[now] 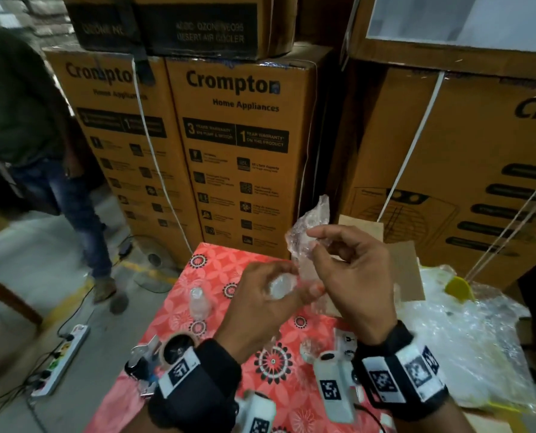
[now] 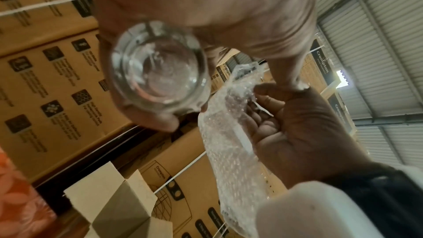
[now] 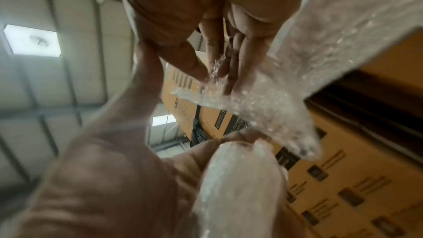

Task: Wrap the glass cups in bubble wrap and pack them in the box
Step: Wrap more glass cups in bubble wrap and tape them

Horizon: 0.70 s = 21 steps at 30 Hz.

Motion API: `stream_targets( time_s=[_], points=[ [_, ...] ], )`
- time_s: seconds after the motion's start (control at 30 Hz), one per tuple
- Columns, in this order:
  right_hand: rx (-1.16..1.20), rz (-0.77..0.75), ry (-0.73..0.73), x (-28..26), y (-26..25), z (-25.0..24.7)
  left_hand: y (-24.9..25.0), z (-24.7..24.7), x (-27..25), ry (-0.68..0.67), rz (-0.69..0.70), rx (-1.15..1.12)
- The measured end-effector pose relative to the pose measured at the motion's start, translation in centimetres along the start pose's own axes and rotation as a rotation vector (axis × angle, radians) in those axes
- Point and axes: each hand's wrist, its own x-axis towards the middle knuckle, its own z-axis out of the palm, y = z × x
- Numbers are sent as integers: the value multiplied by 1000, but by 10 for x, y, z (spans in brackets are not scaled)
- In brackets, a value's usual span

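My left hand (image 1: 287,292) grips a clear glass cup (image 1: 280,287) above the red floral tablecloth (image 1: 229,270); the left wrist view looks into the cup's (image 2: 158,77) open mouth. Just to its right, my right hand (image 1: 314,242) pinches a strip of bubble wrap (image 1: 311,225) between thumb and fingers, and the strip (image 2: 228,142) hangs down beside the cup. The wrap (image 3: 263,108) touches the cup's (image 3: 240,178) side. A second bare glass cup (image 1: 199,303) stands on the cloth to the left. An open cardboard box (image 1: 401,264) sits behind my right hand.
A heap of bubble wrap (image 1: 466,339) lies on the right with a yellow object (image 1: 457,289) on it. A tape roll (image 1: 177,346) sits at the table's near left. Large Crompton cartons (image 1: 238,151) stand behind. A person (image 1: 57,170) stands on the left floor near a power strip (image 1: 63,360).
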Motion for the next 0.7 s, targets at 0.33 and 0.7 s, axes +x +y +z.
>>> stream_targets(
  time_s=[0.33,0.7],
  points=[
    [105,9,-47,-7,-2,29,-3,-18,2,142,14,-119],
    [107,238,191,30,38,-16,-19,-68,7,263,-5,-136]
  ],
)
